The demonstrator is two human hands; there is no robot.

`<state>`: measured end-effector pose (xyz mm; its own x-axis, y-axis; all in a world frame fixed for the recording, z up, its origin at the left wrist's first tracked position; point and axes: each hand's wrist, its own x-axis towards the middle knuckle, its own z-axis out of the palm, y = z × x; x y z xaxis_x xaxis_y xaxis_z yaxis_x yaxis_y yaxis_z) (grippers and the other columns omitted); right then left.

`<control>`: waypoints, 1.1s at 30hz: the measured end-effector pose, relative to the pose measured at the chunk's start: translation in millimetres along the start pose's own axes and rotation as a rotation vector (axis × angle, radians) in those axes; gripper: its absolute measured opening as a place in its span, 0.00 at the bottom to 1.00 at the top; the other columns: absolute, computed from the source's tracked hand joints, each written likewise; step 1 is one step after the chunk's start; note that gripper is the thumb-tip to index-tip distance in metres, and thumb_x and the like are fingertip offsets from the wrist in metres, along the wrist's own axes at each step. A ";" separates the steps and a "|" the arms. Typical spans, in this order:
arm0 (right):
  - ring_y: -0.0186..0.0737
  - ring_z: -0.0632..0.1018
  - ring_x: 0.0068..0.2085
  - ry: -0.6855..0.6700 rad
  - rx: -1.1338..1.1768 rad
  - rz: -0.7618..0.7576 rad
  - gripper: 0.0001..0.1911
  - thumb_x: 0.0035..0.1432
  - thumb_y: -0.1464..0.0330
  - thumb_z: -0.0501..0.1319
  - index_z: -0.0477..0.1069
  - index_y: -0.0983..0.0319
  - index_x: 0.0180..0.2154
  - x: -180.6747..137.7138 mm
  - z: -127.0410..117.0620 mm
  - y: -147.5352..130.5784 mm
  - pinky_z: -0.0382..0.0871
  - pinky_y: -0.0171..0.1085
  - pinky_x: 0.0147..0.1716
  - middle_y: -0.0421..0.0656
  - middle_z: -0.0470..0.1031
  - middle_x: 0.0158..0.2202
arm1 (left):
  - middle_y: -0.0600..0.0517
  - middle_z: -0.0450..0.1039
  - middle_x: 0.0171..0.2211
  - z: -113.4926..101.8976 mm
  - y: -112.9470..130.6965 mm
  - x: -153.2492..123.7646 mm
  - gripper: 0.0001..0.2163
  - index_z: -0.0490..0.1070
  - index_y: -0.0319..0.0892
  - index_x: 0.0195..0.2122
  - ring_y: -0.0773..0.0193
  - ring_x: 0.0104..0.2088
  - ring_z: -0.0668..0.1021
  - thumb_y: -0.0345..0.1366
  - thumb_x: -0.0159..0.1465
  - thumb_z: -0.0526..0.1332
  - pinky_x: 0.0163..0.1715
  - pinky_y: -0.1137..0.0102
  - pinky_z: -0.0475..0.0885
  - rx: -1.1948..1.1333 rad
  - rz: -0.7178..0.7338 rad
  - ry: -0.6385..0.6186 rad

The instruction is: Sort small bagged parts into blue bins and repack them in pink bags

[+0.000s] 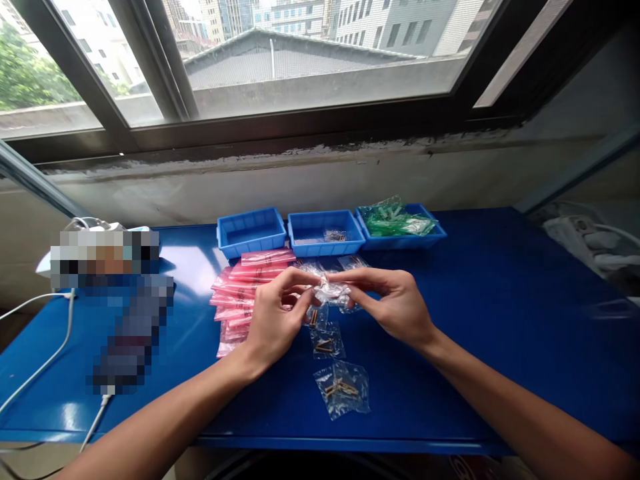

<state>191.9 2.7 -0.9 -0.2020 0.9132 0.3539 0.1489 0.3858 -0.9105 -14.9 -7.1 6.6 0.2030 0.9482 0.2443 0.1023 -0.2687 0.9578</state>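
Blue underneath: looking down on a glossy tabletop (pixel 500 373), taking the crumpled clear plastic (pixel 333 292) in hand as clock centre. Starting nearest, seeing a first packet (pixel 345 390), clear, at 6 o'clock, lying near the front edge with brass-coloured, screw-like pieces inside. Seeing a second packet (pixel 327 343) just beyond, also at 6, with similar pieces. Spotting a third packet (pixel 314 318) at 7, right by the left thumb, partly covered. Noting a dark pixelated object (pixel 135 333) between 8 and 9, well apart, joined at its near end to a white cable (pixel 103 410).

At centre: pinching the crumpled plastic from both sides, left hand (pixel 277 310) thumb-and-forefinger at 9, right hand (pixel 397 307) likewise at 3. Not making out contents: too bunched and shiny.

Viewing overlapping pink pouches (pixel 235 293) at 9, just beside the left hand.

Farther out, counting three blue bins in a row: left bin (pixel 253 250) at 11, middle bin (pixel 327 249) at 12, right bin (pixel 405 242) at 1. Finding a small clear packet (pixel 336 236) in the middle, green plastic bags (pixel 393 219) in the right. Ending at 12 with a dark-framed window (pixel 320 119).
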 end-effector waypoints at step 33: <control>0.41 0.85 0.29 0.027 0.041 0.074 0.09 0.64 0.65 0.69 0.86 0.59 0.43 0.2 3.9 -2.4 0.77 0.34 0.22 0.45 0.87 0.33 | 0.47 0.82 0.35 -0.4 2.7 5.5 0.11 0.76 0.38 0.39 0.64 0.25 0.83 0.42 0.66 0.69 0.16 0.78 0.70 -0.181 -0.194 -0.015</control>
<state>187.7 1.4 0.5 -0.1657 0.9425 0.2903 0.1226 0.3118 -0.9422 -13.9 -2.5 10.6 0.2112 0.9760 0.0525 -0.0346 -0.0462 0.9983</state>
